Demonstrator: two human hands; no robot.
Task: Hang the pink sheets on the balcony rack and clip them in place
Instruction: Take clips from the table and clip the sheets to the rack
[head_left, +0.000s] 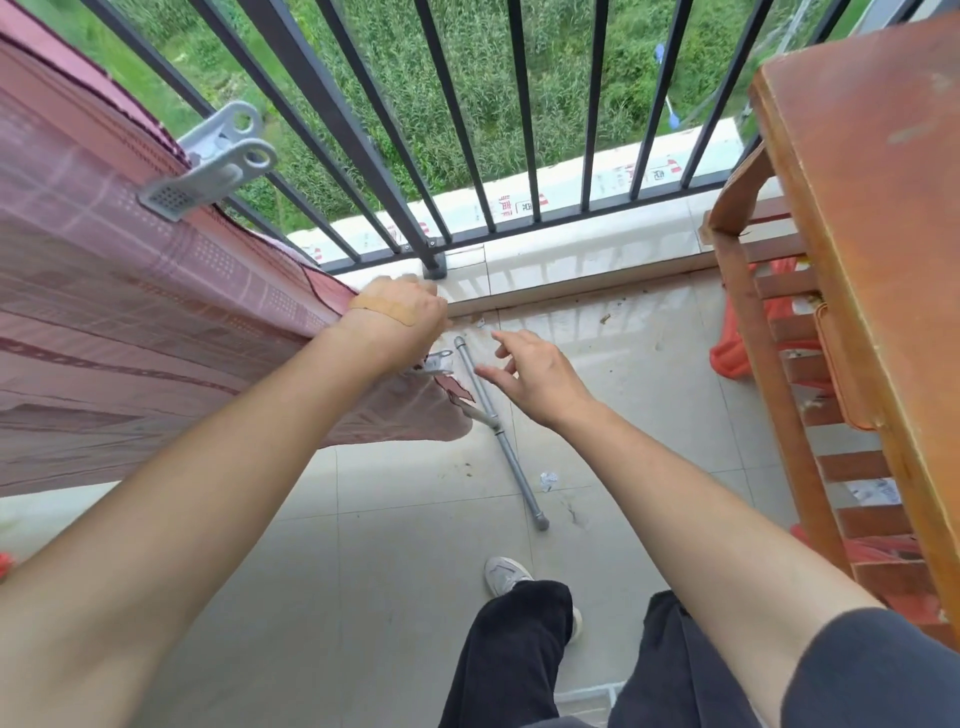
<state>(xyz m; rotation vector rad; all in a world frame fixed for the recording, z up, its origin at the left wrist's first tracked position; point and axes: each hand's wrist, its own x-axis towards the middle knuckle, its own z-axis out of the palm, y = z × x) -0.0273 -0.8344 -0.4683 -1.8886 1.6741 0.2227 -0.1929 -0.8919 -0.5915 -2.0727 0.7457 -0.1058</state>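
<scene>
A pink patterned sheet (145, 312) hangs over the rack on the left and fills that side of the view. A large grey clip (208, 161) grips its upper edge near the railing. My left hand (400, 322), with a plaster on its back, is closed on a second grey clip (435, 364) at the sheet's right end. My right hand (535, 379) hovers just right of it, fingers spread, holding nothing. The rack's grey metal leg (498, 431) runs along the floor below both hands.
A black balcony railing (467, 156) stands ahead, with grass far below. A brown wooden table (872, 208) and its slatted frame fill the right side, with orange plastic bags (732, 358) beneath. My feet (504, 571) stand on a grey tiled floor (363, 571).
</scene>
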